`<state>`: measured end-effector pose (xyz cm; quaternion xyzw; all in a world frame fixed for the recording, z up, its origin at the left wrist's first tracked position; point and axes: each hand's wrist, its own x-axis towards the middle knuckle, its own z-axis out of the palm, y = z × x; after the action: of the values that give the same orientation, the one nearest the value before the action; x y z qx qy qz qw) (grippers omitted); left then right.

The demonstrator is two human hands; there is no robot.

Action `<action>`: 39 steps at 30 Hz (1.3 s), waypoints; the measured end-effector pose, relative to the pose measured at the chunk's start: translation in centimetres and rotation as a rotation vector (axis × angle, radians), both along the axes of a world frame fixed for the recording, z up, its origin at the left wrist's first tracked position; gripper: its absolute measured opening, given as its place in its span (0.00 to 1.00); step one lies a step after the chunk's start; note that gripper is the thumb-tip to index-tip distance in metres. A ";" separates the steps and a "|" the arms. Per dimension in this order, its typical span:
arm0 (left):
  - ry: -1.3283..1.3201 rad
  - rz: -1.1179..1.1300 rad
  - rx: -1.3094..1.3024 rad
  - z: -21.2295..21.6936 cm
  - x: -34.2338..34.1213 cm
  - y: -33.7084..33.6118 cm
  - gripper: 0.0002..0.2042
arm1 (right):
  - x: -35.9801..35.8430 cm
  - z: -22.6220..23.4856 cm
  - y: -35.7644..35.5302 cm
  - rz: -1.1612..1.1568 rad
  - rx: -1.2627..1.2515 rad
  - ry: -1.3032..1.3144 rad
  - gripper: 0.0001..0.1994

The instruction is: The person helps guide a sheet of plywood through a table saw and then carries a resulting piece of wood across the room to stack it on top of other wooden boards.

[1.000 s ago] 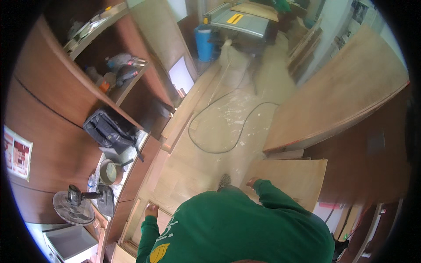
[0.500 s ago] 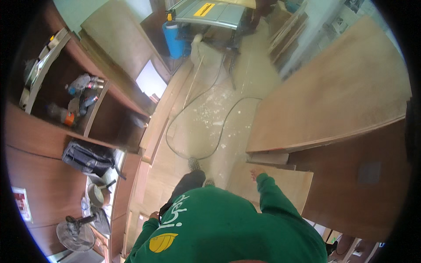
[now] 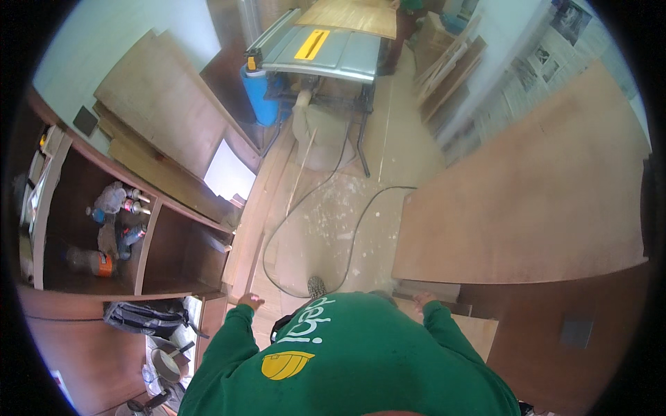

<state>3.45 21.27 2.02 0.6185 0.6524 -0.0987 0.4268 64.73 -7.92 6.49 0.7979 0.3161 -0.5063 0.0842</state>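
Plywood panel, pale and flat, low at right, partly hidden behind the green sweatshirt filling the bottom of the view. Right hand at the panel's upper left edge, fingers spread and loose, seemingly resting on or just over the wood; contact too small to tell for sure. Left hand out to the other side, well apart from the right, fingers slightly curled, clamped on nothing, just beside a long narrow board running up the floor. 1 shoe showing between the 2 hands, toe on the dusty floor.

Black cable looping across the sawdust from near the shoe up toward a table saw with a grey top and a yellow plate, far at the top. Blue drum just left of the saw's stand. Large brown sheet leaning along the right, above the pale panel, with a darker cabinet face below it. More sheets stacked against the left wall. Brown shelf unit at left, open compartments holding bottles and cans. Grey backpack under the shelf, a metal pot near it.
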 end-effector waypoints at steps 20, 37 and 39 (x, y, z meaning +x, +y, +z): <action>0.359 -0.422 -0.033 -2.7 19.6 7.9 0.17 | 34.1 4.3 52.1 -0.749 0.713 0.213 0.23; -0.095 -0.210 1.234 24.6 60.1 43.2 0.11 | 52.8 20.3 89.7 -0.607 0.962 0.328 0.13; -0.197 -0.307 1.279 28.3 67.2 49.0 0.12 | 55.1 19.5 94.0 -0.597 0.956 0.377 0.13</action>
<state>70.67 70.30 30.34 0.8420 0.4446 0.3052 0.0145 119.79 86.13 25.99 0.6980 0.2807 -0.4424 -0.4881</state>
